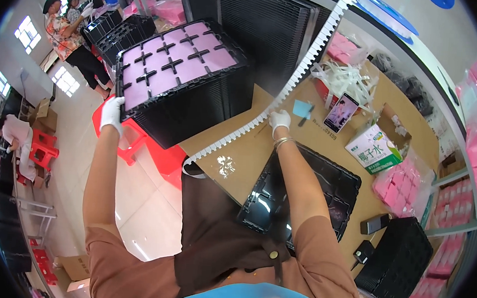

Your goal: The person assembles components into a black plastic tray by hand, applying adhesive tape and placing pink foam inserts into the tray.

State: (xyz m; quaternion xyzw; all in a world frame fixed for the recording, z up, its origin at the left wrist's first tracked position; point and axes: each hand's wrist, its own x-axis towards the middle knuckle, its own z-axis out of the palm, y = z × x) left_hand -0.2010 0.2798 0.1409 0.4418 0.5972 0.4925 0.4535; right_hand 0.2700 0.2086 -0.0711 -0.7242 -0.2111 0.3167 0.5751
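Observation:
My left hand (pixel 112 115), in a white glove, grips the near left edge of a tall stack of black plastic trays (pixel 197 109). A pink sheet (pixel 163 78) lies in the top tray, with black cross-shaped dividers standing through it. My right hand (pixel 279 120), gloved too, is closed on a long white toothed strip (pixel 234 133). The strip runs slantwise over the cardboard-topped table and up past the far edge. Below my right forearm lies a black tray (pixel 331 176) with shallow compartments, partly hidden by the arm.
Right of my right hand are a phone (pixel 341 112), a heap of white strips (pixel 347 82), a carton (pixel 374 148) and bagged pink pieces (pixel 401 187). More black trays (pixel 397 262) stand at the right edge. Red stools (pixel 162 157) are under the stack. Other people (pixel 68 35) work at far left.

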